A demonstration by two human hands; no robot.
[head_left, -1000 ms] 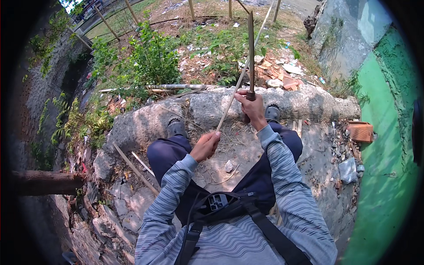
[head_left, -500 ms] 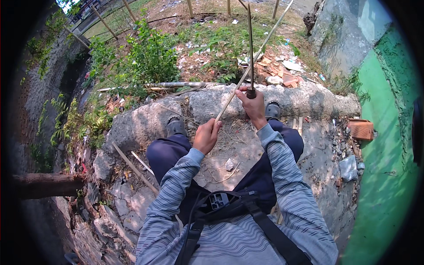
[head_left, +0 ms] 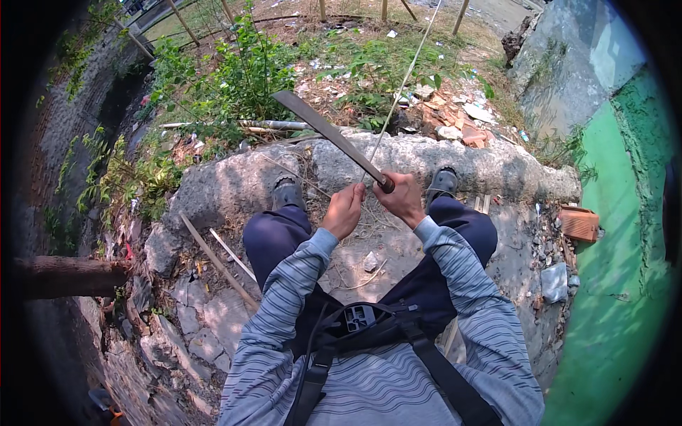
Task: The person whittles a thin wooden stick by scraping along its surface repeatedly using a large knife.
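Note:
My right hand [head_left: 403, 201] is closed round the dark handle of a machete [head_left: 328, 133]. Its broad blade slants up and to the left, across the pale, thin bamboo strip [head_left: 400, 89]. The strip's near end is pinched in my left hand [head_left: 344, 211], and the rest runs away upward past the rubble. Both hands are close together over the gap between my knees, the left fingertips just beside the machete handle. Whether the blade touches the strip, I cannot tell.
My feet rest against a rough concrete ledge [head_left: 249, 174]. Loose sticks [head_left: 217, 259] lie at the left of my legs. A reddish brick [head_left: 579, 224] sits by the green wall [head_left: 604, 284] on the right. Beyond the ledge are leafy plants [head_left: 245, 78] and broken tiles; a log [head_left: 71, 276] juts in at left.
The machete has swung from upright to slanting left, its blade now showing broad side. My right hand has come down and nearer my left hand. The strip is held closer to its near end.

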